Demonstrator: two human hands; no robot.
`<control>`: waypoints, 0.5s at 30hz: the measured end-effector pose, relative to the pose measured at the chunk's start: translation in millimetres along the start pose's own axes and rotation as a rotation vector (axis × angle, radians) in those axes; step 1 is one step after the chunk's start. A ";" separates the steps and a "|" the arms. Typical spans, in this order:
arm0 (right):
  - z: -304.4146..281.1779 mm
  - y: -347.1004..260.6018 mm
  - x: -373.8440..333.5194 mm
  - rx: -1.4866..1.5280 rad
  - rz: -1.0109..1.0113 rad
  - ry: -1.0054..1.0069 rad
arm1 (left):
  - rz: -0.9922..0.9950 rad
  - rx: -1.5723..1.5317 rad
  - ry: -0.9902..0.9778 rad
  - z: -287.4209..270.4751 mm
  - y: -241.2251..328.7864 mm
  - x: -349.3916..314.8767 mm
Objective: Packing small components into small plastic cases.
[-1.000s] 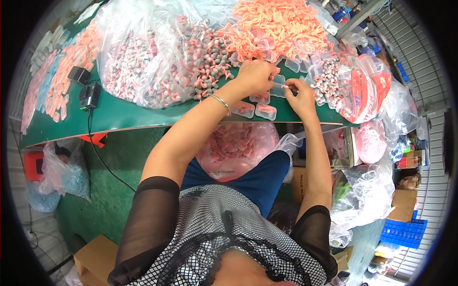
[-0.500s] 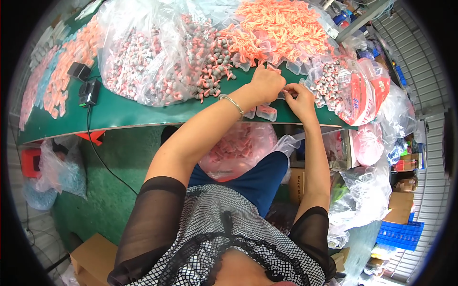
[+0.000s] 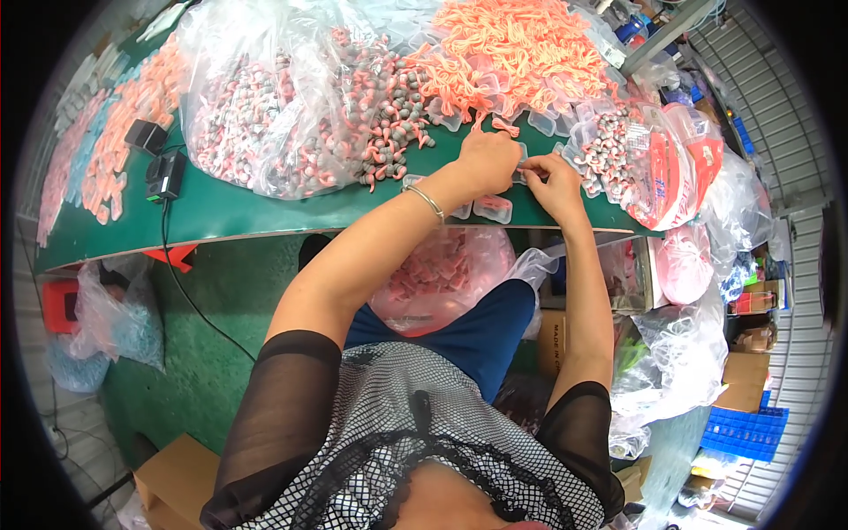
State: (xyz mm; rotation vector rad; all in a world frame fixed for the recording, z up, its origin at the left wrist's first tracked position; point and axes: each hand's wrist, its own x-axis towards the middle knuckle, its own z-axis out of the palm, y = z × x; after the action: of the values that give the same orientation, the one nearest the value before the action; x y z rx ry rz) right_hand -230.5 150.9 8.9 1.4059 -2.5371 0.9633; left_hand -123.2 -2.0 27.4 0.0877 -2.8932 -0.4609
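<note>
Over the table's front edge, my left hand (image 3: 490, 163) is closed, its fingers curled down and mostly hidden under the knuckles. Close beside it, the thumb and forefinger of my right hand (image 3: 555, 187) pinch at the edge of a small clear plastic box (image 3: 521, 152) between the hands. What my left fingers hold is hidden. Just beyond the hands lies a small orange cord bundle (image 3: 504, 126). Another clear box (image 3: 493, 208) with pink contents sits near the table edge below my left hand.
A heap of orange cords (image 3: 521, 53) covers the back. Left of it, a large clear bag (image 3: 238, 124) holds grey-and-pink plugs, several spilling out. Smaller plugs (image 3: 609, 150) lie at right beside a red-and-white bag (image 3: 676, 168). A bag of pink pieces (image 3: 433, 274) sits below the table edge.
My left hand has drawn slightly back toward me, uncovering the orange cord bundle and more of the clear box. My right hand stays nearly in place.
</note>
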 end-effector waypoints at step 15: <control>-11.1 10.7 7.4 0.087 0.033 -0.120 | -0.028 -0.188 0.049 3.6 -4.9 -6.5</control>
State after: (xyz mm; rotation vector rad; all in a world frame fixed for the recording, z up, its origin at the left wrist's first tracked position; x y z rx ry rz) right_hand -245.6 155.8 15.2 1.4925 -2.6419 1.0363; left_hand -117.4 -5.0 21.2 0.1079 -2.7883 -0.7226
